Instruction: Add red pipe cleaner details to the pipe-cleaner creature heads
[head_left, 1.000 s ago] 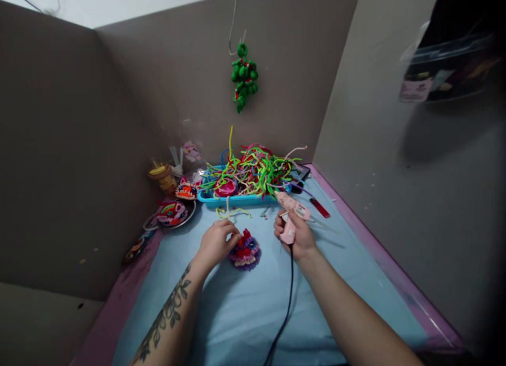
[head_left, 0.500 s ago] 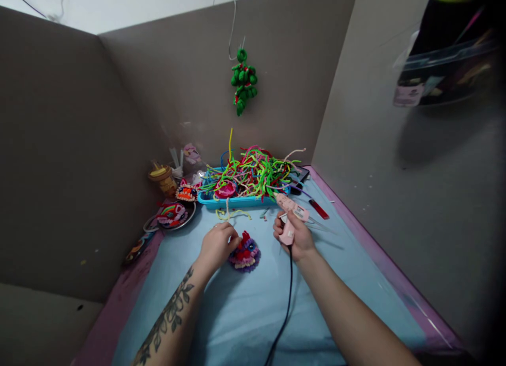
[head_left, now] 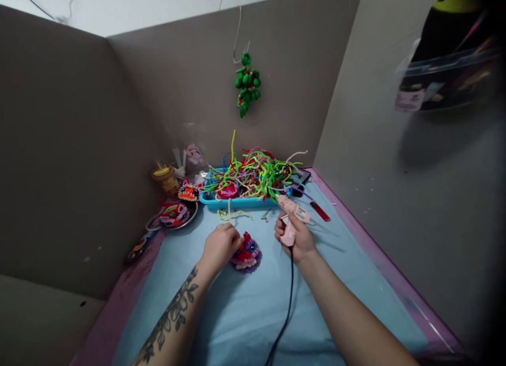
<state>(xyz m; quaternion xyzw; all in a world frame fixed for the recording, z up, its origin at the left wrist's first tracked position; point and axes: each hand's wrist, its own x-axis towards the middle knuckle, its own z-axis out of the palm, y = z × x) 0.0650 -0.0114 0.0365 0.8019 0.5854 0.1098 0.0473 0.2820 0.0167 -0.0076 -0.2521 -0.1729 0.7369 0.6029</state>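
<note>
On the blue table cover point(head_left: 316, 303) lies a small round pipe-cleaner craft point(head_left: 249, 258) in red, purple and cream, with an eye at its upper right. My left hand point(head_left: 222, 246) is closed at its left edge, the fingertips pinched against it and hiding that part. My right hand point(head_left: 298, 237) is wrapped round the grip of a pink glue gun point(head_left: 291, 221), held to the right of the craft. The gun's nozzle points up and left toward the tray, and its black cord point(head_left: 286, 313) trails down toward me. A clear glue stick juts from its back.
A blue tray point(head_left: 245, 203) heaped with coloured pipe cleaners point(head_left: 261, 171) stands at the back. Yellow pieces point(head_left: 239, 214) lie before it, and a red lighter-like object point(head_left: 320, 211) to the right. At left, a metal dish point(head_left: 185, 223) holds another craft. Grey panels point(head_left: 177, 92) enclose three sides.
The view has shifted slightly, so everything sits a little further right and lower. Both hands keep their places, the left at the craft and the right on the glue gun.
</note>
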